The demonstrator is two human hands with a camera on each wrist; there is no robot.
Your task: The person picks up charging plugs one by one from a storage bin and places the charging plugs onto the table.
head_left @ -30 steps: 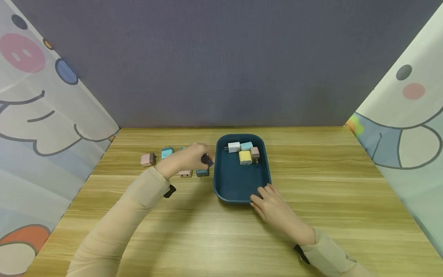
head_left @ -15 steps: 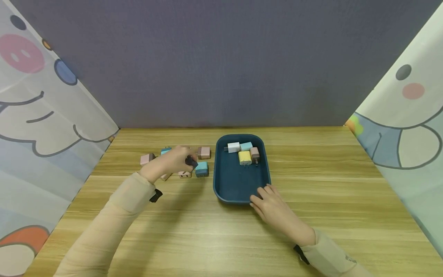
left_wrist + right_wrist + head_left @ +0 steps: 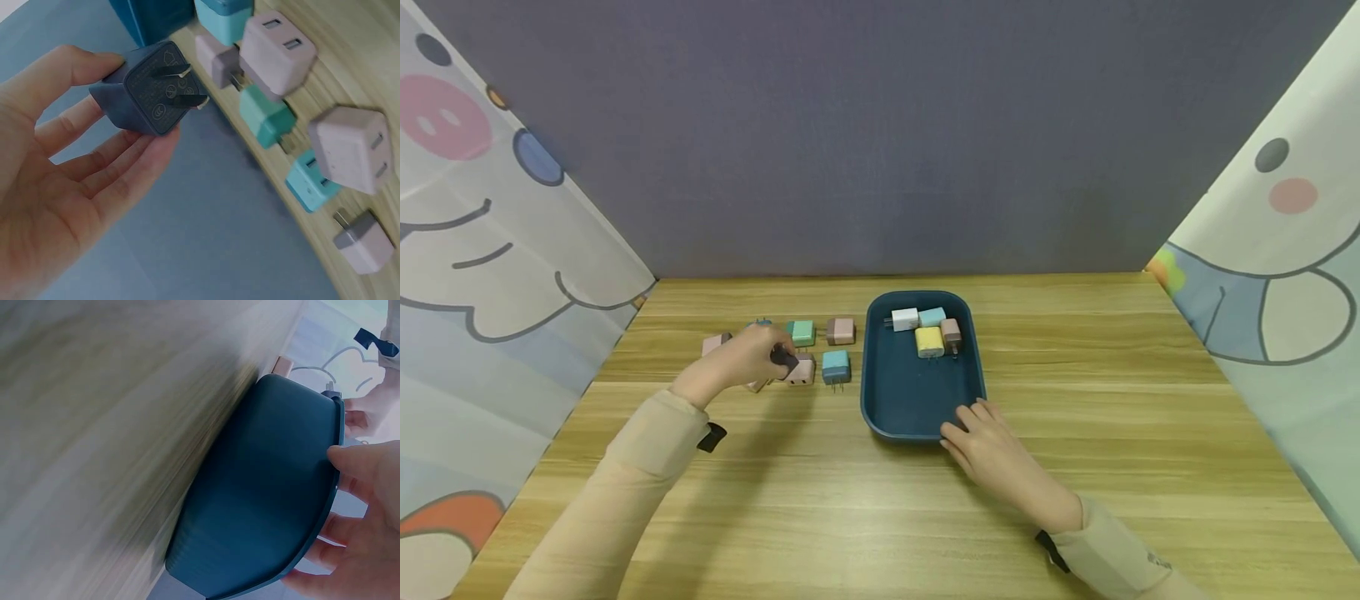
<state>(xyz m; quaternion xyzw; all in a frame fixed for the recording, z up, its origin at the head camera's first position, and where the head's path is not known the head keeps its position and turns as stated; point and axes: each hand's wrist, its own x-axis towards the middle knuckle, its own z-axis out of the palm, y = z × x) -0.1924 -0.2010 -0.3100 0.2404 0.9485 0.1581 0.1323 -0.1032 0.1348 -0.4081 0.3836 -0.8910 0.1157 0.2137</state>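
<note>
Head view: a wooden table [image 3: 850, 517] stands against a grey backdrop [image 3: 880, 133], with cartoon-printed cloths [image 3: 550, 275] along its left and right edges. A person in beige sleeves [image 3: 647, 442] reaches in from the near edge.

The left hand [image 3: 741, 358] pinches a dark blue charger [image 3: 147, 94] between thumb and fingers, holding it up over the table, left of the tray. Its two metal prongs [image 3: 190, 101] point away from the palm. The right hand [image 3: 992, 442] is clamped on the near edge of the deep blue tray [image 3: 910, 404], close to the near right corner, thumb outside, fingers over the rim.

Four chargers lie in the tray's far half: a white charger [image 3: 906, 319] by the far left corner, a light blue charger [image 3: 932, 317] along the far edge, a yellow charger [image 3: 929, 342] nearer, and a pink-and-brown charger [image 3: 951, 332] by the right edge.

Others lie loose on the table. A pink-and-mauve charger [image 3: 842, 331] is near the tray's left edge, with a green charger [image 3: 802, 332] to its left. Nearer the table's near edge are a two-tone blue charger [image 3: 836, 365] and a slotted pink charger [image 3: 803, 369], partly hidden. Further left, around the left hand, are a bright blue charger [image 3: 311, 181] and two more pink chargers [image 3: 353, 150].
</note>
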